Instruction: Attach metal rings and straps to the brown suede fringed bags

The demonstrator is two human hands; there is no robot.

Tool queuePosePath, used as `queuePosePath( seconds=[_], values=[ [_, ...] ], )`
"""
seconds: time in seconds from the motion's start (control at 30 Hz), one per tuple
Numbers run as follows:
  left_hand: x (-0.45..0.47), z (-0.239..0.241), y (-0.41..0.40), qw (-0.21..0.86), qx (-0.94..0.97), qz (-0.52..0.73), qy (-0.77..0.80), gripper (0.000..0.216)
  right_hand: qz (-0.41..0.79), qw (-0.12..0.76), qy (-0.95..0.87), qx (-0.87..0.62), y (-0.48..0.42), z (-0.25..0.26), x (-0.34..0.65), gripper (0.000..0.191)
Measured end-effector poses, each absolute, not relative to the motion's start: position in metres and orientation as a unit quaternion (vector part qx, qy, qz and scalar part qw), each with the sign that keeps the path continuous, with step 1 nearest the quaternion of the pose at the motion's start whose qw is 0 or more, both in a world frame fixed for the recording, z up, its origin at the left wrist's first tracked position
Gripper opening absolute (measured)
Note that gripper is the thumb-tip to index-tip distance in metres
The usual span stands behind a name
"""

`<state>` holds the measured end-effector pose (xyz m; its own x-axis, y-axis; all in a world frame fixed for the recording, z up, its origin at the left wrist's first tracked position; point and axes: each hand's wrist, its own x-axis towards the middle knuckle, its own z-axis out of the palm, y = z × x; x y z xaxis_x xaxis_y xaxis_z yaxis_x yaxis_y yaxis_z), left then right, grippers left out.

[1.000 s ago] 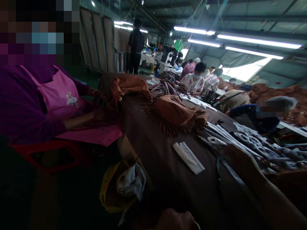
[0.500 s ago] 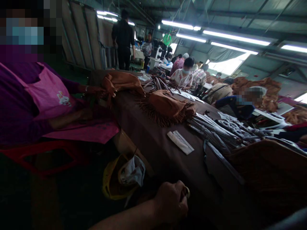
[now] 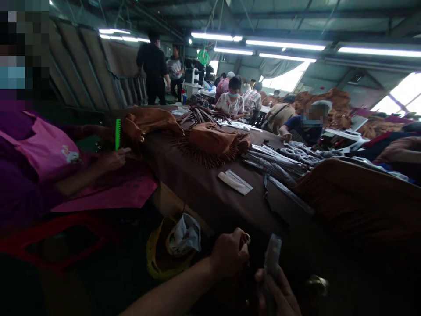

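Note:
My left hand (image 3: 230, 256) is low in front of the brown table (image 3: 204, 193), closed in a fist with a small metal ring (image 3: 246, 239) showing at the thumb. My right hand (image 3: 278, 294) rises from the bottom edge, its fingers pinching a pale flat strip (image 3: 272, 254) held upright. Right of it, in the dark, is another metal ring (image 3: 317, 283). A large brown fringed bag (image 3: 358, 197) lies just beyond my right hand.
A co-worker in a pink apron (image 3: 49, 153) sits at the left holding a green comb (image 3: 117, 134) by a tan bag (image 3: 151, 120). On the table are another fringed bag (image 3: 213, 140), white packets (image 3: 235, 182) and bundled strips (image 3: 276, 160). A yellow sack (image 3: 164, 254) hangs below.
My right hand has come up from the bottom edge with the pale strip. My left fist has risen slightly. The co-worker now holds up a green comb. The view has swung right.

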<state>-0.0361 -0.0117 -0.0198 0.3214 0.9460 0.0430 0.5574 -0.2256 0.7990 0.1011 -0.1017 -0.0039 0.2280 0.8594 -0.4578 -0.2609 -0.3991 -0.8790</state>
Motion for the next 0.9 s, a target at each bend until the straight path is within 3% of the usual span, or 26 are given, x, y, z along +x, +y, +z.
queuePosePath(
  seconds=[0.17, 0.43, 0.63, 0.9],
  values=[
    [-0.037, -0.017, -0.021, 0.346, 0.733, 0.31, 0.497, 0.017, 0.559, 0.462, -0.313, -0.613, -0.111, -0.028, 0.096, 0.049],
    [-0.04, -0.019, -0.026, 0.349, 0.727, 0.374, 0.457, 0.016, 0.496, 0.392, -0.362, -0.685, -0.103, -0.042, 0.11, 0.058],
    [-0.044, -0.015, -0.024, 0.376, 0.72, 0.399, 0.425, 0.018, 0.422, 0.436, -0.439, -0.662, -0.11, -0.051, 0.109, 0.053],
    [-0.038, -0.014, -0.024, 0.371, 0.734, 0.39, 0.415, 0.017, 0.443, 0.436, -0.505, -0.599, -0.103, -0.061, 0.113, 0.056]
  ],
)
